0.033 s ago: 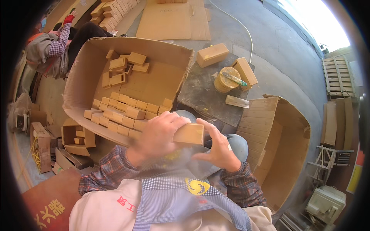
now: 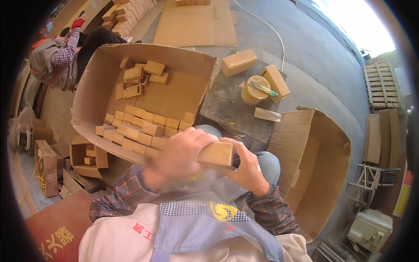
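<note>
left hand (image 2: 184, 150) close round a tan block (image 2: 216, 153), right hand (image 2: 249, 167) in wide pinch at its other end

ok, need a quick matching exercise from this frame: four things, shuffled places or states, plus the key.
1. Left hand
2. Yellowish round tub
3. Smeared flat tool
4. Slatted wooden pallet

A. Lying across the top of the tub
B. Near the picture's right edge
C. Holding a wooden block
D. On the dark work surface

Pairs: 1-C, 2-D, 3-A, 4-B
</note>
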Demonstrator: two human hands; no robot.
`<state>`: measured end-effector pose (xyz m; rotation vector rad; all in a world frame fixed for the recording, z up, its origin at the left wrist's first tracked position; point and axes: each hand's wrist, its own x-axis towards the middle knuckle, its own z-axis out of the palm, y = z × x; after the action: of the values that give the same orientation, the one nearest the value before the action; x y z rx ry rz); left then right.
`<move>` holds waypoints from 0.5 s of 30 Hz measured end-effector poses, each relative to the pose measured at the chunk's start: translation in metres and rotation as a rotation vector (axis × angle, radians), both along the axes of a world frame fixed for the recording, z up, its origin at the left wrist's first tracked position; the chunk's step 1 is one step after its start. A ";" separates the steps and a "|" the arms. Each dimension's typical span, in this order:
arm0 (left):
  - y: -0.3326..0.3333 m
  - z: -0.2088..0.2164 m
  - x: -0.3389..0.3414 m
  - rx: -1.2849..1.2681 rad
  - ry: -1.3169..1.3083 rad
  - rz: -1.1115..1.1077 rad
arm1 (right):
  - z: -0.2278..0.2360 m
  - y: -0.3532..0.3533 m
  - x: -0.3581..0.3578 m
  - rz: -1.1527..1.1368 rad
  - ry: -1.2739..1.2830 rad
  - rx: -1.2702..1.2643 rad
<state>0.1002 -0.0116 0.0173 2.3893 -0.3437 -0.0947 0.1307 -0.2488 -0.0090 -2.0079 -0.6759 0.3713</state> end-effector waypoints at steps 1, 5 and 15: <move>-0.003 0.005 -0.001 -0.017 -0.111 -0.009 | -0.001 0.000 -0.007 -0.038 -0.002 0.008; -0.013 0.026 -0.009 -0.137 -0.226 0.031 | -0.001 -0.005 -0.028 -0.182 -0.212 -0.010; -0.038 0.044 -0.042 -0.308 0.064 0.138 | 0.013 -0.007 -0.065 -0.341 -0.567 -0.055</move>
<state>0.0582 -0.0496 0.0612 2.0922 -0.1504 -0.0502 0.0660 -0.2558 0.0038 -2.2466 -0.6453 -0.4013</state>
